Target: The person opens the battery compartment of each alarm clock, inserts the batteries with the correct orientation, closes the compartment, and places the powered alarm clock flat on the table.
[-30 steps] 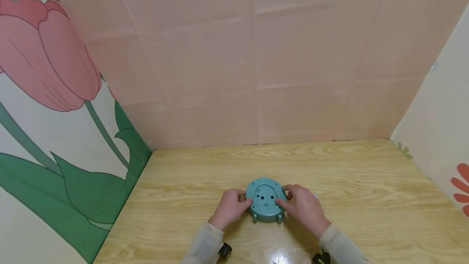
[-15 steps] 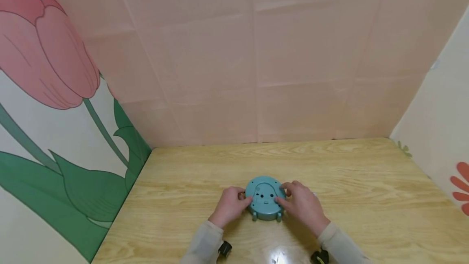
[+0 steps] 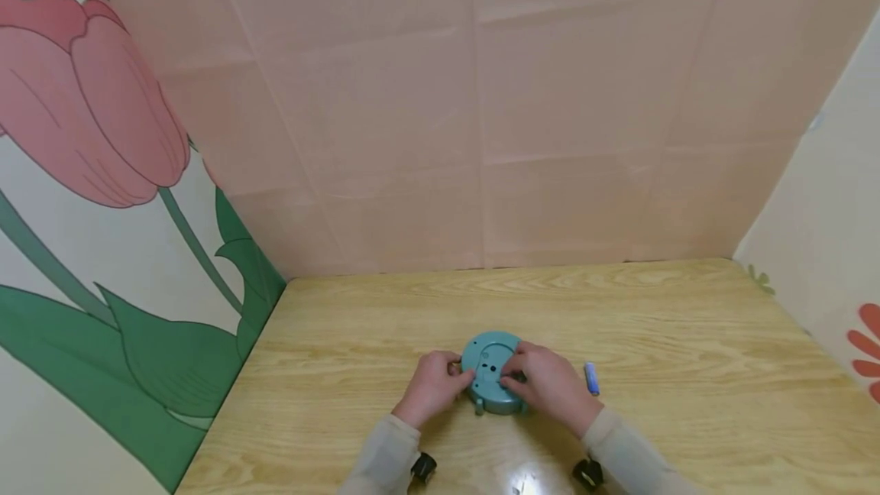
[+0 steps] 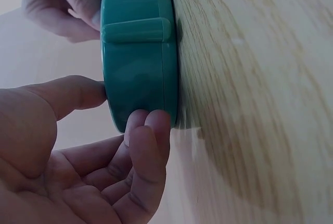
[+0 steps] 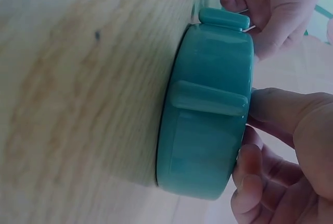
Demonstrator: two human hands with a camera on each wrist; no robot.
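A round teal case (image 3: 491, 399) that looks like a small clock lies flat on the wooden table, its holed back facing up. Short feet stick out from its near side. My left hand (image 3: 431, 386) grips its left edge, thumb on the back and curled fingertips against the side wall, as the left wrist view shows. My right hand (image 3: 550, 386) is over the right part of the back, fingers bent and thumb (image 5: 270, 104) touching the surface. I cannot tell whether those fingers pinch anything. To the right of that hand lies a small blue cylinder like a battery (image 3: 592, 378).
The wooden table (image 3: 344, 327) reaches back to a wall hung with a pinkish sheet (image 3: 385, 136). A tulip-painted panel (image 3: 89, 113) borders the left side, and a pale panel (image 3: 825, 250) the right. Dark wrist cameras sit under both sleeves.
My right hand has moved left from the case's right edge onto its back, uncovering the blue cylinder. My left hand and the case have stayed in place.
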